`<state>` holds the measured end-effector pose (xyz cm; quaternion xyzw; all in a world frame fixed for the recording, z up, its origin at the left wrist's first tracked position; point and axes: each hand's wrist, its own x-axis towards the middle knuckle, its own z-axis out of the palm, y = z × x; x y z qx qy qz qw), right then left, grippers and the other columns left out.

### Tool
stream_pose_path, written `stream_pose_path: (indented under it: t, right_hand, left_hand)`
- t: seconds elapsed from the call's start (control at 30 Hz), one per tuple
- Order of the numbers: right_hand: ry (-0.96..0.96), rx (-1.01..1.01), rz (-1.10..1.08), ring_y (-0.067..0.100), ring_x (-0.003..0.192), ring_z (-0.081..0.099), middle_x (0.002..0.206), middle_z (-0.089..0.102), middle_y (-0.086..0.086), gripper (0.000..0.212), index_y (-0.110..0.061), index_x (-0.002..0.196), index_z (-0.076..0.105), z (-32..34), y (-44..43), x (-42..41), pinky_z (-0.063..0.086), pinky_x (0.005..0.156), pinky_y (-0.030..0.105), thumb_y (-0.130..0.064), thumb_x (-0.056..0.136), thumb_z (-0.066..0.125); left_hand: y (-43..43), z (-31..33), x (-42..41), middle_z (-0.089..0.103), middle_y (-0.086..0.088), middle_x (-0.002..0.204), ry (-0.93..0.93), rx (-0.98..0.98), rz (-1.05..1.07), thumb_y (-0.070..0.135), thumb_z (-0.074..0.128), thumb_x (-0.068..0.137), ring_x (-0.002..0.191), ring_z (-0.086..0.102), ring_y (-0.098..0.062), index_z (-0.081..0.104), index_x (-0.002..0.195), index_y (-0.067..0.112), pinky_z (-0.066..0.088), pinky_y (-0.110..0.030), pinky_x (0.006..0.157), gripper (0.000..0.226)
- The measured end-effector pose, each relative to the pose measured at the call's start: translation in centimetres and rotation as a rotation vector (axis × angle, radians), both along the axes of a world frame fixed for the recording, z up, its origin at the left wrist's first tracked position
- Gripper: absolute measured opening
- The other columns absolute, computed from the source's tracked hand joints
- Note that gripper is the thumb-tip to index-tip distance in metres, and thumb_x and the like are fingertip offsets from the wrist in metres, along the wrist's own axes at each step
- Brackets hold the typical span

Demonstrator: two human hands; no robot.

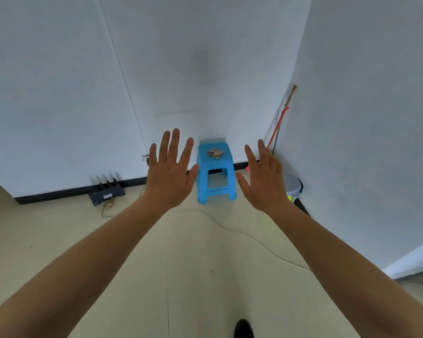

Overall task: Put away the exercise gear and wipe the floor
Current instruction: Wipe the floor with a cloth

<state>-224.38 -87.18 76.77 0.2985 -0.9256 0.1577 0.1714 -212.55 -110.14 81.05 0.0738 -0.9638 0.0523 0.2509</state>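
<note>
My left hand (pixel 170 170) and my right hand (pixel 264 178) are both stretched out in front of me, fingers spread, holding nothing. Between them, farther off against the white wall, stands a blue plastic stool (pixel 215 173) with a crumpled brown cloth (pixel 215 153) on its seat. A mop or broom with a red and wooden handle (pixel 280 120) leans in the right corner. A dark rack with upright prongs (pixel 106 191) sits on the floor by the left wall.
A small grey bin (pixel 294 186) stands in the right corner below the handle, partly hidden by my right hand. A thin cord (pixel 254 237) snakes across the pale floor (pixel 205 276). A dark shoe tip (pixel 243 329) shows at the bottom edge.
</note>
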Motion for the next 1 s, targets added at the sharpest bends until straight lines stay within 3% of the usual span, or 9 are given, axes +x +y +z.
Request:
stream_pose_path:
  t: [0.13,0.23,0.33,0.47,0.67,0.8,1.0]
  right_hand:
    - [-0.003,0.020,-0.028,0.042,0.146,0.025,0.164,0.009,0.021,0.074,-0.015,0.159,0.015,-2.8,-3.6,-12.8,0.029,0.116,0.056,-0.051,0.100,0.043]
    - [-0.091,0.047,-0.054,0.042,0.148,0.022,0.165,0.006,0.021,0.077,-0.016,0.159,0.012,-4.5,-6.6,-22.3,0.025,0.118,0.057,-0.050,0.099,0.046]
    - [-0.140,0.086,-0.061,0.040,0.150,0.016,0.166,-0.002,0.019,0.078,-0.018,0.160,0.006,-4.6,-9.3,-31.0,0.019,0.120,0.054,-0.052,0.100,0.042]
    - [-0.167,0.129,-0.063,0.038,0.151,0.010,0.165,-0.009,0.017,0.076,-0.019,0.160,-0.001,-3.3,-13.7,-41.1,0.014,0.121,0.052,-0.052,0.102,0.037]
    - [-0.176,0.214,-0.031,0.036,0.152,0.007,0.165,-0.014,0.016,0.075,-0.020,0.159,-0.007,-5.0,-22.8,-53.6,0.012,0.122,0.050,-0.052,0.103,0.030]
    - [-0.227,0.272,-0.088,0.036,0.152,0.010,0.165,-0.009,0.018,0.075,-0.017,0.159,-0.001,-9.1,-28.6,-60.4,0.016,0.122,0.051,-0.048,0.102,0.038]
    - [-0.426,0.318,-0.269,0.036,0.150,0.013,0.165,-0.005,0.019,0.074,-0.019,0.159,0.005,-15.1,-35.6,-69.4,0.019,0.121,0.047,-0.044,0.101,0.043]
  left_hand:
    - [-4.5,-3.3,-12.9,0.001,-0.018,0.165,-0.065,-0.041,-0.002,0.054,0.015,0.101,0.152,-0.002,-0.036,0.013,0.158,0.015,0.008,-0.061,0.119,0.069]
    - [-7.6,-5.5,-22.4,-0.005,-0.016,0.165,-0.165,-0.033,0.060,0.057,0.006,0.099,0.152,-0.006,-0.035,0.008,0.158,0.015,0.005,-0.061,0.119,0.072]
    - [-11.1,-6.2,-30.8,-0.007,-0.015,0.165,-0.232,-0.029,0.106,0.059,-0.001,0.097,0.152,-0.007,-0.034,0.006,0.158,0.016,0.004,-0.060,0.119,0.075]
    - [-15.8,-5.4,-39.9,-0.001,-0.017,0.164,-0.237,0.028,0.136,0.057,0.009,0.099,0.152,-0.002,-0.035,0.010,0.158,0.016,0.005,-0.060,0.120,0.072]
    - [-24.7,-7.7,-52.2,0.008,-0.018,0.164,-0.243,0.055,0.129,0.057,0.008,0.099,0.151,0.005,-0.037,0.015,0.157,0.015,0.008,-0.060,0.119,0.071]
    - [-31.5,-12.7,-60.8,0.003,-0.018,0.164,-0.372,0.054,0.073,0.059,0.002,0.099,0.152,0.001,-0.036,0.014,0.157,0.016,0.006,-0.061,0.118,0.073]
    - [-38.8,-19.1,-73.4,0.009,-0.022,0.163,-0.604,0.090,-0.074,0.050,0.019,0.099,0.150,0.006,-0.037,0.030,0.154,0.012,0.014,-0.063,0.115,0.068]
